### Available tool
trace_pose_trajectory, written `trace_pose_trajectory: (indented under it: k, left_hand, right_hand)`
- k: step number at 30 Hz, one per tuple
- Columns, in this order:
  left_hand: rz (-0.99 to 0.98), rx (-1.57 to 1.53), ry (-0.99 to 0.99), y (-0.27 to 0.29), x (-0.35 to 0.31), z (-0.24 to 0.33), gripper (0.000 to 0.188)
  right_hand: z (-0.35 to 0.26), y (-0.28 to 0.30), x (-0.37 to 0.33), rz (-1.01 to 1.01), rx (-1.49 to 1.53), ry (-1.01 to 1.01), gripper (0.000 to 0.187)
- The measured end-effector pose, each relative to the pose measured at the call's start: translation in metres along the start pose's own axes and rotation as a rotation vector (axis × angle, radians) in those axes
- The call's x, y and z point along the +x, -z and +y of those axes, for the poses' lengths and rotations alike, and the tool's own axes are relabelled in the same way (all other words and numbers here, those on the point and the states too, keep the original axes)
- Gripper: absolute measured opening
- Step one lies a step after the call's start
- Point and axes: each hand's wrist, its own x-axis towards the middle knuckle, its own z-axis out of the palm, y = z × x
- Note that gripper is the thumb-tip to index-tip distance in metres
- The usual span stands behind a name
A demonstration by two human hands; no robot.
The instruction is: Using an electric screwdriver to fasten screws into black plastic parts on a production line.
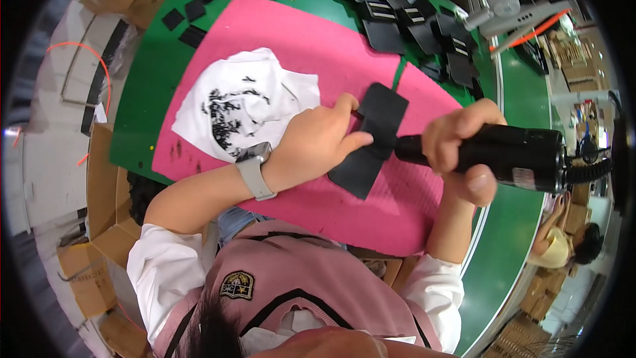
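The left hand [311,138] touches a black panel [384,111] on a pink mat [324,36]; the right hand [444,144] grips a black corded tool [513,156], tip toward the panel. A black-marked white cloth [246,71] lies at left.

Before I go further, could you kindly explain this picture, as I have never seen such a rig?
No robot here: a head-worn fisheye camera looks down at a person's bare hands. The left hand touches a flat, matte black panel, possibly two overlapping pieces. The right hand grips a black cylindrical tool with a black coiled cord. Beneath, a textured pink mat lies on a green table. A crumpled white cloth with black markings lies on the mat; more flat black pieces lie beyond it.
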Motion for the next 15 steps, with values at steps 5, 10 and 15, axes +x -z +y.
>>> trace_pose_trajectory:
  k: [5,10,15]
  left_hand:
    - [0.4,0.342,-0.236,0.059,-0.021,-0.006,0.013]
    - [0.263,0.512,-0.076,0.095,-0.034,-0.046,0.013]
    - [0.25,0.469,-0.149,0.094,-0.032,-0.05,0.009]
  right_hand:
    - [-0.004,0.004,0.003,-0.056,0.056,0.045,0.045]
    - [0.004,-0.007,0.005,-0.019,0.069,-0.023,0.045]
    - [0.005,-0.007,0.007,-0.021,0.084,-0.014,0.045]
